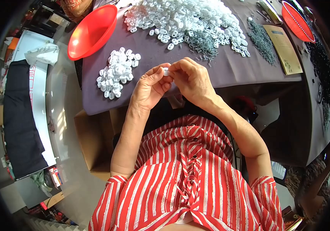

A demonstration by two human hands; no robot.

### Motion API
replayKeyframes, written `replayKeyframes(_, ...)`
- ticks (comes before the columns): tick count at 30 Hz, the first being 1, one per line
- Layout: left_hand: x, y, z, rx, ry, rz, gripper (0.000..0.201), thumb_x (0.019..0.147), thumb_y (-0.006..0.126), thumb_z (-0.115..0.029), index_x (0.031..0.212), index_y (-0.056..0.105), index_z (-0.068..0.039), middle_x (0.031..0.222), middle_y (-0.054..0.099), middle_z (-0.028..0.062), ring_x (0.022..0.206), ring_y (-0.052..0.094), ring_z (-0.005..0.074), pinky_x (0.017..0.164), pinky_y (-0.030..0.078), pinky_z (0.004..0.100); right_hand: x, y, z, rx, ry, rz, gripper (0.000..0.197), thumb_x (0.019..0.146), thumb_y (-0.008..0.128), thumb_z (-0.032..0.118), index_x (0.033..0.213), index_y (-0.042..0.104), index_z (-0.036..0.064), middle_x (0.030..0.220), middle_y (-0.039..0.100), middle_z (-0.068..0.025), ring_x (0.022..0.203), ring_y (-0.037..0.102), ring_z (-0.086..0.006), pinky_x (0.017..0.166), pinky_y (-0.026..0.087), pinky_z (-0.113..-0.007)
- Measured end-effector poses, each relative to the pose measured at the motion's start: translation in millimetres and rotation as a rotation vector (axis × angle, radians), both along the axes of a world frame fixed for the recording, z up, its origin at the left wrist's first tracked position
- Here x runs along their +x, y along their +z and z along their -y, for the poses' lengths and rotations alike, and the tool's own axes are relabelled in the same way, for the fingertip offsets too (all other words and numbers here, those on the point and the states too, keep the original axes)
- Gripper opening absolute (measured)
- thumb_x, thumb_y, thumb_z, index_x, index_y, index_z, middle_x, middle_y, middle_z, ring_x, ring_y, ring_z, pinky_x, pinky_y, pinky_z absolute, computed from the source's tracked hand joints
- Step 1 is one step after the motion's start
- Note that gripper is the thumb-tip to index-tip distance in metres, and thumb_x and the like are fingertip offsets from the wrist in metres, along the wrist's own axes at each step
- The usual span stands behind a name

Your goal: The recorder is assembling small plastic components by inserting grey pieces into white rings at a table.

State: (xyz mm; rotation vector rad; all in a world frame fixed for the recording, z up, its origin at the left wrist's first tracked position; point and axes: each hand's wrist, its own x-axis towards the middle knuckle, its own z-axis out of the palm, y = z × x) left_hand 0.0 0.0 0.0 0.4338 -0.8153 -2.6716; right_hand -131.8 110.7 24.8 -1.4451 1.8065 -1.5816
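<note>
Over the near edge of the cloth-covered table, my left hand (148, 87) and my right hand (192, 80) meet at the fingertips. Both pinch one small white plastic piece (166, 71) between them, partly covered by the fingers. To the left of my hands lies a small pile of white oval pieces with two holes (118, 71). A much larger heap of similar white pieces (184, 17) spreads beyond my hands. At its near edge is a scatter of tiny grey pieces, perhaps springs (203, 45).
A red bowl (92, 34) tilts at the table's left edge. More grey bits (260, 40) lie beside a brown envelope (283, 50) at right. Farther right are a red basket (298, 22) and many black pieces (324, 73). Below the table stands a cardboard box (94, 140).
</note>
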Motion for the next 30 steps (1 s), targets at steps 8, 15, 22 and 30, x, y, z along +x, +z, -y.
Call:
replayKeyframes(8,-4.2,0.9,-6.5,-0.054,0.110,-0.001,0.024,0.083,0.062,-0.009,0.106,0.061,-0.002,0.092,0.065,0.0064,0.083,0.061,0.0129,0.078,0.049,0.0260,3.9,5.3,0.4,-0.022,-0.063,-0.184,0.008,0.075,0.062,0.005,0.080,0.058,-0.0002,0.075,0.058,-0.0123,0.065,0.060,-0.0276,0.056,0.047,-0.033)
replayKeyframes(15,-5.3,-4.3,-7.5,-0.099,0.172,-0.003,0.025,0.084,0.061,-0.007,0.108,0.060,-0.001,0.093,0.065,0.0063,0.084,0.061,0.0118,0.081,0.049,0.0240,5.5,7.7,2.6,-0.007,-0.066,-0.153,0.008,0.073,0.061,0.004,0.078,0.057,-0.0003,0.074,0.058,-0.0134,0.064,0.060,-0.0281,0.056,0.047,-0.034)
replayKeyframes(22,-5.2,-2.6,-6.2,-0.079,0.141,-0.010,0.025,0.084,0.060,-0.008,0.109,0.060,-0.001,0.091,0.065,0.0060,0.084,0.061,0.0118,0.080,0.049,0.0241,5.2,7.0,3.2,-0.041,-0.063,-0.135,0.008,0.074,0.060,0.004,0.079,0.056,-0.0003,0.073,0.058,-0.0134,0.064,0.060,-0.0278,0.056,0.047,-0.033)
replayKeyframes(30,-4.6,-4.9,-5.6,-0.065,0.154,-0.009,0.025,0.084,0.060,-0.008,0.109,0.060,-0.002,0.093,0.065,0.0067,0.084,0.062,0.0122,0.080,0.049,0.0241,5.3,6.9,4.1,-0.059,-0.059,-0.140,0.007,0.074,0.060,0.003,0.079,0.056,-0.0005,0.072,0.056,-0.0131,0.062,0.059,-0.0273,0.054,0.046,-0.033)
